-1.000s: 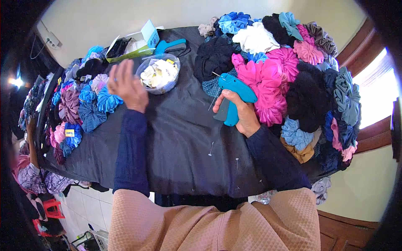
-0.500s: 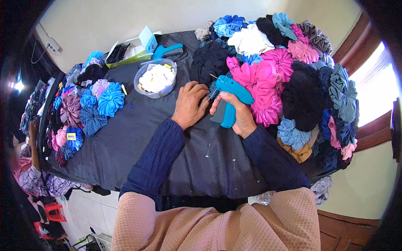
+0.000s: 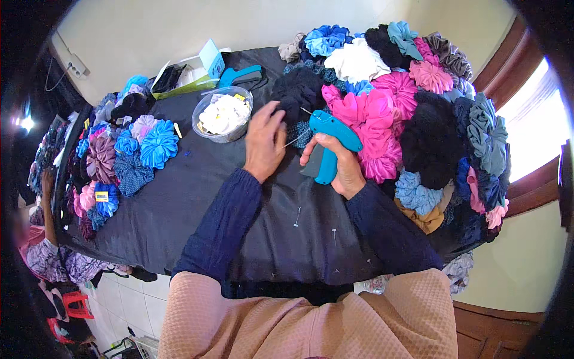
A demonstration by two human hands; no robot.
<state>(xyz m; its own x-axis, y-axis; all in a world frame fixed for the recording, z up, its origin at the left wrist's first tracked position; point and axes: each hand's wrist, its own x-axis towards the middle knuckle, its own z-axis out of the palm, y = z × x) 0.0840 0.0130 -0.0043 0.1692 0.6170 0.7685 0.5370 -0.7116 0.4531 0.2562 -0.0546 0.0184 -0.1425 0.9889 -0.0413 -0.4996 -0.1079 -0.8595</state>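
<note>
My right hand (image 3: 345,170) is closed round the handle of a teal and grey tagging gun (image 3: 332,130), whose thin needle points up and left. My left hand (image 3: 265,142) is just left of the gun, its fingers raised, apart and slightly blurred. A thin pale strip (image 3: 293,141) runs between that hand and the gun; whether the fingers touch it is unclear. Just beyond the fingertips lies a fluffy black scrunchie (image 3: 297,90). A dark dotted scrunchie (image 3: 299,130) sits behind the needle.
Pink scrunchies (image 3: 376,125) and many others heap up on the right. Another scrunchie pile (image 3: 113,155) lies left. A clear tub (image 3: 222,136) of white tags, an open box (image 3: 186,78) and a second teal tagging gun (image 3: 240,76) stand behind. Loose plastic fasteners (image 3: 297,216) lie on the black cloth.
My left hand has shifted slightly left and its fingers have lifted and spread. My right hand and the tagging gun have barely moved.
</note>
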